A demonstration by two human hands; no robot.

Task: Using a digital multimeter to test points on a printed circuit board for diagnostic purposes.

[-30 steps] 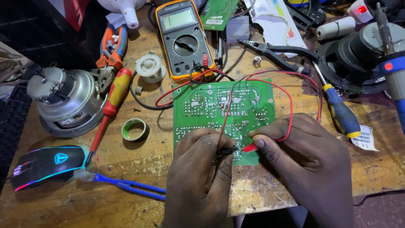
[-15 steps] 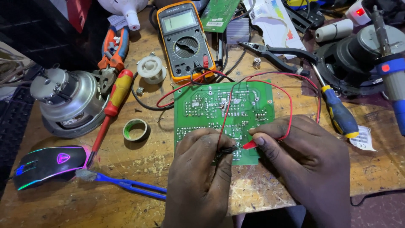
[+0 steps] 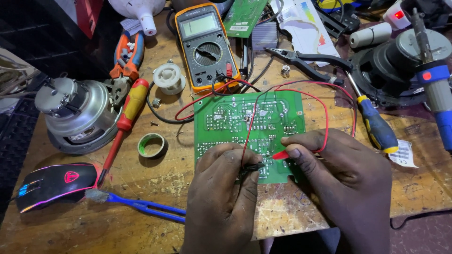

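Observation:
A green circuit board (image 3: 235, 120) lies solder-side up on the wooden bench (image 3: 141, 226). My left hand (image 3: 221, 197) pinches a black test probe (image 3: 251, 167) whose tip rests on the board's lower middle. My right hand (image 3: 341, 174) holds a red test probe (image 3: 280, 154) against the board just to the right of it. Red and black leads (image 3: 325, 108) loop from the probes back to a yellow-cased multimeter (image 3: 205, 44) at the top centre. Both hands rest on the board's lower edge.
On the left sit a silver motor (image 3: 77, 115), a red-yellow screwdriver (image 3: 125, 120), a tape roll (image 3: 152, 145), a glowing mouse (image 3: 54, 183) and a blue brush (image 3: 141, 206). Black pliers (image 3: 306, 59), a blue-yellow screwdriver (image 3: 374, 124), a speaker (image 3: 395, 66) and a soldering iron (image 3: 438, 89) lie right.
Both hands stay on the board with the probes; their position hardly shifts. The view has drifted slightly.

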